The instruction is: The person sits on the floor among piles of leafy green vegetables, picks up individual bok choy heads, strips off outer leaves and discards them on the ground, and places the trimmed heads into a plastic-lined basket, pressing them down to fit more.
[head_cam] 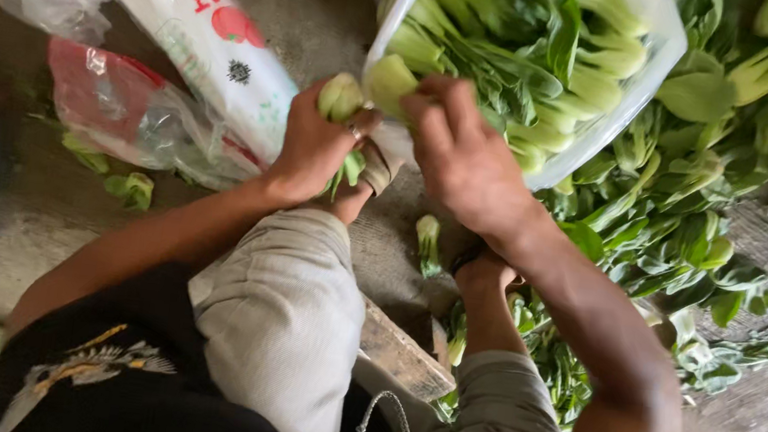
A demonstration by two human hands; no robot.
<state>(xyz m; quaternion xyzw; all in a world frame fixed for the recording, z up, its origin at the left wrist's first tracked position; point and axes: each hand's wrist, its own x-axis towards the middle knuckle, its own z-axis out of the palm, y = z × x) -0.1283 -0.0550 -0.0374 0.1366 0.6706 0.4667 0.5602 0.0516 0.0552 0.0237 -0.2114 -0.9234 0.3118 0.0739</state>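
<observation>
My left hand [315, 144] is closed around a small bok choy [341, 98], its pale stem end pointing up. My right hand [465, 153] grips the rim of a clear plastic bag [612, 107] stuffed with bok choy, and its fingers press on the pale base of another bok choy [388, 80] at the bag's mouth. Both hands sit close together just above my knees, which are in light trousers [284, 311].
A big heap of loose bok choy [696, 215] covers the ground at right. White printed and red plastic bags [192, 26] lie at upper left. Single bok choy pieces [427, 243] lie on the concrete floor. A wooden board [401, 355] sits under me.
</observation>
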